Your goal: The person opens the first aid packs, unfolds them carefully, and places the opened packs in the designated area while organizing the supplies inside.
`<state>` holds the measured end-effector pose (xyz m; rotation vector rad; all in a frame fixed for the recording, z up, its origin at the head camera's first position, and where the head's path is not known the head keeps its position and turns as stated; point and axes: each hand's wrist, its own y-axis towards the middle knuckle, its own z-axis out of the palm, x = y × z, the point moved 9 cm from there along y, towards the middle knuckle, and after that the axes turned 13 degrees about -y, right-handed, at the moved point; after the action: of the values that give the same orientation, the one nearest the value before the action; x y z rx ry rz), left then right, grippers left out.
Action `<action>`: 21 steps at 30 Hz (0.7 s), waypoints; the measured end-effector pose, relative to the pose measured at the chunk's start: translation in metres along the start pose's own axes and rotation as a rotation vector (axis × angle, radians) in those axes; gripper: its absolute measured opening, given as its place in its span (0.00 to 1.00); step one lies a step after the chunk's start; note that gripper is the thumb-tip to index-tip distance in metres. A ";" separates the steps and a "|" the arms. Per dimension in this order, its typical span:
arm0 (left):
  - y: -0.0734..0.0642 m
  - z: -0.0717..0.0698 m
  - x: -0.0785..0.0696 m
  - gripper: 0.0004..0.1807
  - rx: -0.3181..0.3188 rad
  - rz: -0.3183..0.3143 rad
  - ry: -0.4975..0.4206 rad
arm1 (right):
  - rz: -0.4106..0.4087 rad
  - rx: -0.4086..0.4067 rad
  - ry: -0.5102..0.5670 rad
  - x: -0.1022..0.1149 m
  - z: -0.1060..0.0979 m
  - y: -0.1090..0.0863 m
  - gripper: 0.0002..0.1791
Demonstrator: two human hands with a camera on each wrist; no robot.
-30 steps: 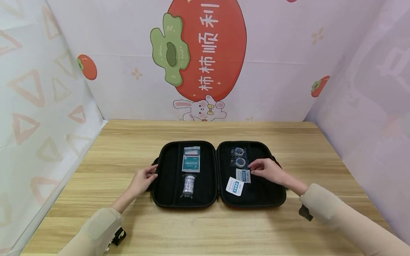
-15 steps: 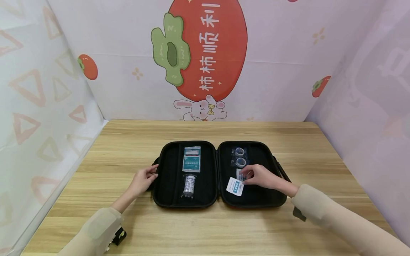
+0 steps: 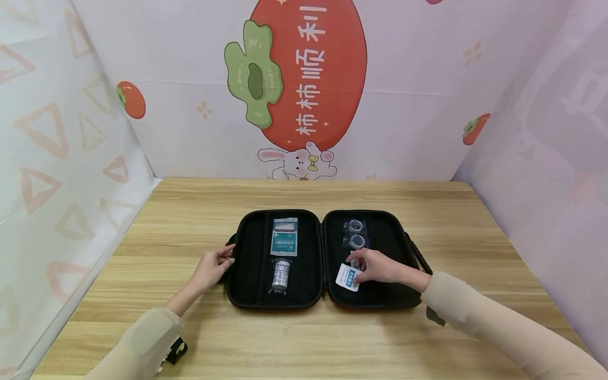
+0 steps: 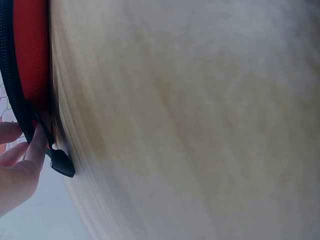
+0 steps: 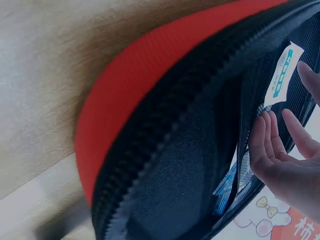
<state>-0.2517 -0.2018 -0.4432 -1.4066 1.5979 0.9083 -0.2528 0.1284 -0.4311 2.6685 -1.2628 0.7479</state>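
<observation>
An unzipped black case (image 3: pixel 266 302) with a red outside lies spread in two halves. My left hand (image 3: pixel 214 267) touches its left rim; in the left wrist view, the fingers (image 4: pixel 36 145) lie against the zipped edge by a black zip pull (image 4: pixel 62 162). Over the right half, my right hand (image 3: pixel 378 265) reaches in with thumb and fingers spread apart. The thumb is at a white and blue packet (image 3: pixel 348 277), and the fingertips (image 5: pixel 268 120) are by the inner pocket's edge in the right wrist view. A second packet is mostly hidden under the hand.
Two wrapped rolls (image 3: pixel 356 234) sit at the top of the right half. A teal and white sachet (image 3: pixel 284 237) and a plastic-wrapped roll (image 3: pixel 281 275) lie in the left half. The wooden table (image 3: pixel 304 343) backs onto a printed backdrop (image 3: pixel 404 137).
My right hand has slid left and toward me, from beside the wrapped rolls to the white and blue packet, covering most of the second packet. The left hand stays at the rim.
</observation>
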 end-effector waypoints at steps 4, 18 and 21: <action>0.000 0.000 -0.001 0.21 -0.003 0.008 0.005 | -0.017 0.011 -0.012 0.000 0.004 0.002 0.26; -0.001 0.000 0.000 0.21 -0.007 -0.001 0.005 | 0.013 0.020 -0.017 -0.003 0.012 0.003 0.30; 0.000 0.000 0.000 0.21 -0.008 0.002 0.006 | -0.001 0.012 -0.033 -0.002 0.014 0.004 0.30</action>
<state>-0.2512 -0.2016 -0.4428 -1.4151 1.6016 0.9134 -0.2514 0.1235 -0.4445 2.7022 -1.2679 0.7162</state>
